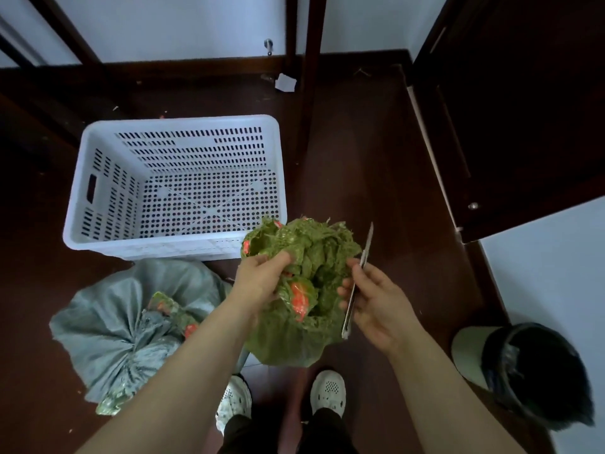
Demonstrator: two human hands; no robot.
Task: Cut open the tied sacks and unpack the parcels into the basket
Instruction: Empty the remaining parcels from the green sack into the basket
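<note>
A green woven sack (pixel 288 339) stands on the floor in front of my feet, its top bunched and frayed. My left hand (pixel 262 276) grips the bunched mouth of this sack. Inside the opening an orange-red parcel (pixel 300 301) shows. My right hand (pixel 376 299) holds a thin box-cutter knife (pixel 358 280) just right of the sack, blade pointing away from me. A white perforated plastic basket (pixel 183 247) sits on the floor beyond the sack, with nothing visible in it. A grey tied sack (pixel 118 322) lies at the left.
A bin with a black liner (pixel 530 371) stands at the right. Dark wooden furniture legs (pixel 311 93) rise behind the basket, and a dark door (pixel 507 109) is at the right. A paper scrap (pixel 285 82) lies by the wall. My white shoes (pixel 327 393) are below the sack.
</note>
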